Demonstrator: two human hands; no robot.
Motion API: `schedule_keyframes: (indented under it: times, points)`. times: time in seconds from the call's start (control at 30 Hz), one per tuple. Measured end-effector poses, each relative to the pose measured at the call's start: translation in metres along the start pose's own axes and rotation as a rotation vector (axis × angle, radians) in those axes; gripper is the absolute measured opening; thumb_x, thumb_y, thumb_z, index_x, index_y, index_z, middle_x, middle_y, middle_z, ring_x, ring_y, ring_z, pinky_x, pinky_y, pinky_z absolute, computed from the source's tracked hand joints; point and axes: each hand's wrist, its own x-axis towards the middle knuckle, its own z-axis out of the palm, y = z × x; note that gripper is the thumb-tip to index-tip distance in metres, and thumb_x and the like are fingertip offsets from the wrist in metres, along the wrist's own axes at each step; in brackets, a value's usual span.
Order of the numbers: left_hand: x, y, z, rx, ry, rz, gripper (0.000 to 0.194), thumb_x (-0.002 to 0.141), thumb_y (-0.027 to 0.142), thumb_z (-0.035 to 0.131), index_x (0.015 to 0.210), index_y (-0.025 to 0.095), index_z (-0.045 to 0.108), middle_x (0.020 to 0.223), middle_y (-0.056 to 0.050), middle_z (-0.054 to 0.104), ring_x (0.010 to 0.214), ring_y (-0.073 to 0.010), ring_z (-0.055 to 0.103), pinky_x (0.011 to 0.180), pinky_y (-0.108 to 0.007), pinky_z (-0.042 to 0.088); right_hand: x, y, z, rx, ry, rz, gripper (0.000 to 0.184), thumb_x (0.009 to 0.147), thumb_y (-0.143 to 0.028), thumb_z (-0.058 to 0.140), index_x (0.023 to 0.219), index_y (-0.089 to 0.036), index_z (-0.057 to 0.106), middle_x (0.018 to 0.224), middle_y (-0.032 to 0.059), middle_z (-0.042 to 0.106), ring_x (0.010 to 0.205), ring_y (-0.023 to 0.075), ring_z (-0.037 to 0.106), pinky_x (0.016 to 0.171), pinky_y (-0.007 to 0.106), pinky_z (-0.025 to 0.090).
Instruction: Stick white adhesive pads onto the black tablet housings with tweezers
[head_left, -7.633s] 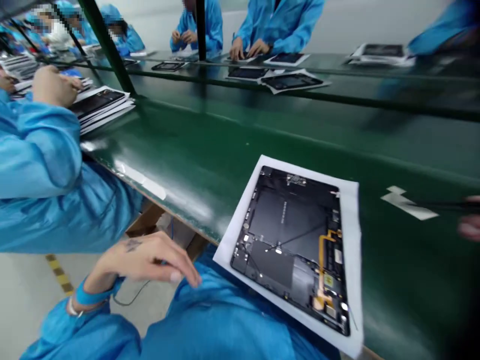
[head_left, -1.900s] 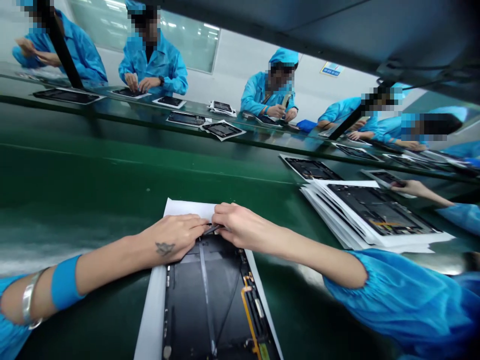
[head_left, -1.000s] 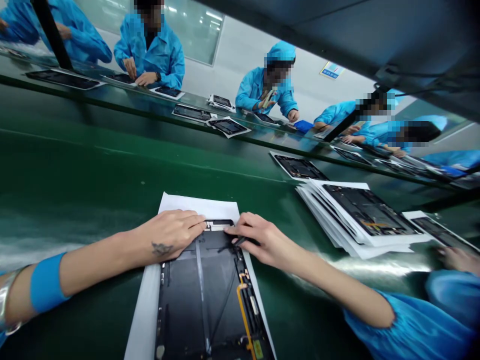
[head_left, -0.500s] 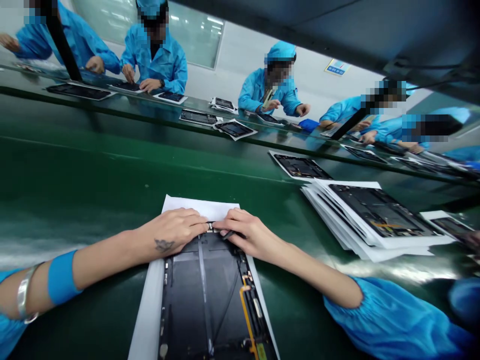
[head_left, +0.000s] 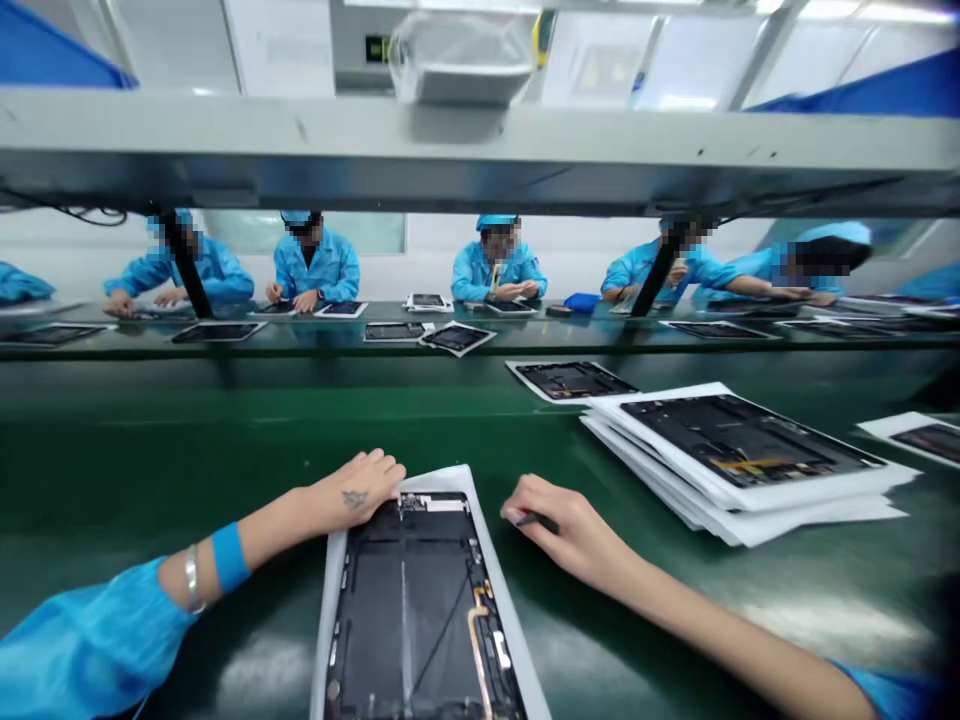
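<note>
An opened tablet housing [head_left: 420, 610], black inside with an orange flex cable on its right side, lies on a white sheet [head_left: 517, 640] in front of me. My left hand [head_left: 364, 490] holds its upper left corner, fingers bent and pressed together at the edge; the thumb is hidden. To the right of the sheet and apart from it, my right hand [head_left: 559, 520] is closed around a slim black tool [head_left: 536, 520]. Only a short piece of that tool shows, so its exact kind is unclear.
A stack of tablet housings between white sheets [head_left: 705, 500] stands to the right, with another housing [head_left: 574, 380] behind it. A shelf [head_left: 450, 180] on dark posts spans the green bench [head_left: 187, 430]. Several co-workers in blue work across it.
My right hand has moved off the tablet's top edge to the right, with the black tool. My left hand stays at the upper left corner. The view has levelled and tilted up.
</note>
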Motion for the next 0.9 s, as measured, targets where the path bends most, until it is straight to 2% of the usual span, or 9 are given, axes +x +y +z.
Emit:
schedule_keyframes:
  times: [0.1, 0.2, 0.37, 0.47, 0.57, 0.67, 0.73, 0.8, 0.9]
  points:
    - [0.016, -0.017, -0.012, -0.033, 0.034, -0.01, 0.019, 0.1, 0.026, 0.043, 0.086, 0.019, 0.053, 0.084, -0.002, 0.059, 0.076, -0.0168, 0.055, 0.073, -0.027, 0.044, -0.014, 0.001, -0.013, -0.035, 0.069, 0.022, 0.021, 0.091, -0.01, 0.044, 0.075, -0.02, 0.053, 0.074, 0.0027, 0.058, 0.069, 0.016, 0.056, 0.063, 0.026, 0.043]
    - [0.036, -0.053, -0.032, -0.053, 0.153, -0.173, 0.025, 0.104, 0.033, 0.039, 0.095, 0.017, 0.056, 0.08, 0.001, 0.06, 0.072, -0.0139, 0.058, 0.07, -0.025, 0.048, -0.02, 0.002, -0.021, -0.054, 0.14, 0.041, 0.022, 0.092, -0.012, 0.043, 0.072, -0.021, 0.05, 0.071, 0.0019, 0.056, 0.065, 0.0151, 0.055, 0.06, 0.025, 0.042]
    - [0.079, -0.111, -0.063, -0.006, 0.374, -0.601, 0.033, 0.097, 0.037, 0.06, 0.121, 0.014, 0.059, 0.117, -0.008, 0.062, 0.1, -0.0222, 0.063, 0.085, -0.041, 0.056, -0.02, 0.0, -0.025, -0.048, 0.16, 0.022, 0.024, 0.093, -0.013, 0.041, 0.072, -0.021, 0.047, 0.071, 0.002, 0.056, 0.065, 0.015, 0.054, 0.06, 0.025, 0.041]
    - [0.095, -0.124, -0.063, 0.037, 0.426, -0.826, 0.033, 0.097, 0.035, 0.061, 0.124, 0.017, 0.058, 0.123, -0.009, 0.06, 0.105, -0.0229, 0.062, 0.088, -0.042, 0.055, -0.022, -0.002, -0.023, -0.025, 0.137, -0.001, 0.024, 0.096, -0.016, 0.04, 0.074, -0.021, 0.049, 0.072, 0.0022, 0.056, 0.067, 0.0149, 0.054, 0.061, 0.025, 0.041]
    - [0.1, -0.122, -0.057, 0.086, 0.463, -0.942, 0.033, 0.096, 0.035, 0.061, 0.124, 0.017, 0.058, 0.123, -0.009, 0.06, 0.105, -0.0227, 0.062, 0.087, -0.041, 0.055, -0.025, -0.003, -0.021, -0.007, 0.124, -0.004, 0.023, 0.097, -0.017, 0.041, 0.075, -0.021, 0.049, 0.073, 0.0023, 0.056, 0.068, 0.015, 0.054, 0.062, 0.026, 0.04]
    - [0.099, -0.108, -0.063, 0.172, 0.527, -0.904, 0.035, 0.096, 0.035, 0.062, 0.125, 0.016, 0.057, 0.123, -0.009, 0.06, 0.104, -0.0227, 0.063, 0.087, -0.042, 0.056, -0.027, -0.005, -0.019, 0.014, 0.105, -0.018, 0.022, 0.096, -0.016, 0.042, 0.077, -0.021, 0.049, 0.074, 0.0023, 0.056, 0.069, 0.0152, 0.053, 0.062, 0.026, 0.04]
    - [0.101, -0.09, -0.084, 0.259, 0.597, -0.782, 0.033, 0.096, 0.033, 0.061, 0.124, 0.016, 0.058, 0.125, -0.01, 0.059, 0.108, -0.024, 0.061, 0.091, -0.045, 0.054, -0.028, -0.008, -0.018, 0.023, 0.091, -0.04, 0.021, 0.096, -0.014, 0.041, 0.078, -0.021, 0.048, 0.075, 0.0024, 0.056, 0.07, 0.0152, 0.053, 0.063, 0.026, 0.04]
    - [0.108, -0.066, -0.122, 0.355, 0.68, -0.609, 0.027, 0.098, 0.027, 0.056, 0.123, 0.016, 0.06, 0.128, -0.013, 0.058, 0.118, -0.0277, 0.056, 0.1, -0.048, 0.048, -0.028, -0.01, -0.017, 0.026, 0.076, -0.066, 0.02, 0.095, -0.012, 0.041, 0.078, -0.021, 0.047, 0.076, 0.0024, 0.056, 0.071, 0.0151, 0.053, 0.063, 0.026, 0.039]
    - [0.124, -0.024, -0.201, 0.472, 0.815, -0.383, 0.032, 0.102, 0.021, 0.042, 0.131, 0.02, 0.056, 0.141, -0.014, 0.05, 0.134, -0.0313, 0.042, 0.111, -0.05, 0.035, -0.027, -0.013, -0.014, 0.027, 0.066, -0.071, 0.021, 0.094, -0.012, 0.041, 0.077, -0.021, 0.047, 0.076, 0.0024, 0.056, 0.07, 0.0151, 0.053, 0.063, 0.026, 0.039]
